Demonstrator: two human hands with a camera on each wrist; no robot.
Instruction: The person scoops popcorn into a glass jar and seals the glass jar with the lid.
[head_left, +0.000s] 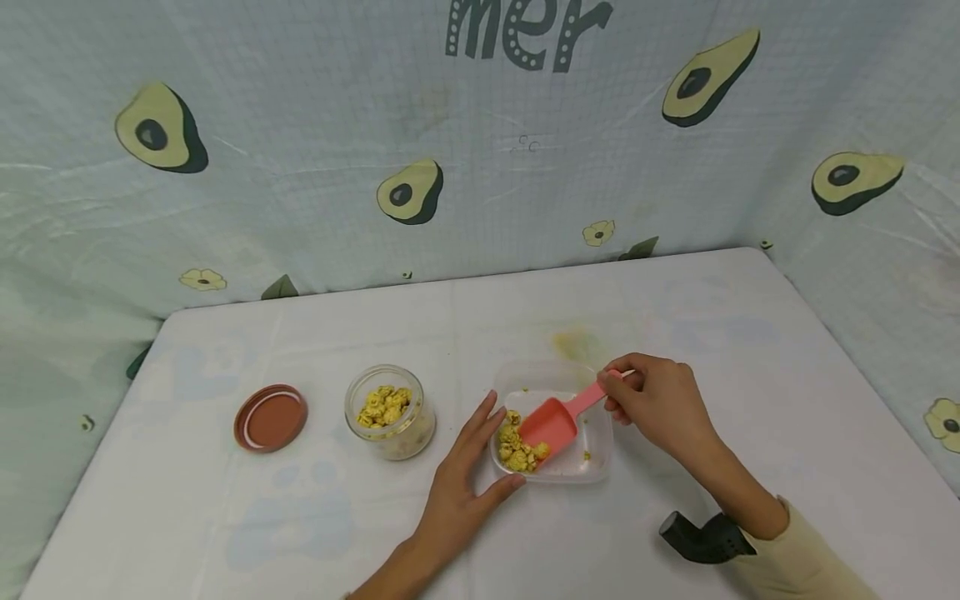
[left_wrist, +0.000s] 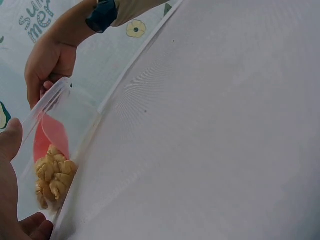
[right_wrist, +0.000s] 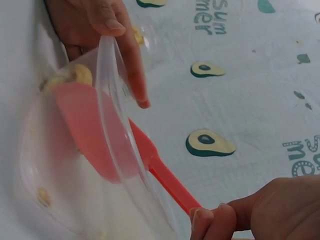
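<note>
My right hand pinches the handle of a pink scoop, whose bowl dips into a clear plastic container. Yellow popcorn is gathered at the container's left side, against the scoop's front edge. With thumb and fingers spread, my left hand rests along the container's left wall. In the left wrist view the popcorn shows through the clear side, in front of the pink scoop. The right wrist view shows the scoop tilted inside the container, its handle over the rim.
An uncovered glass jar with popcorn in it stands left of the container. Farther left lies a reddish-brown lid. A few crumbs lie on the container's floor. A hanging avocado-print cloth borders the white table behind and at the sides.
</note>
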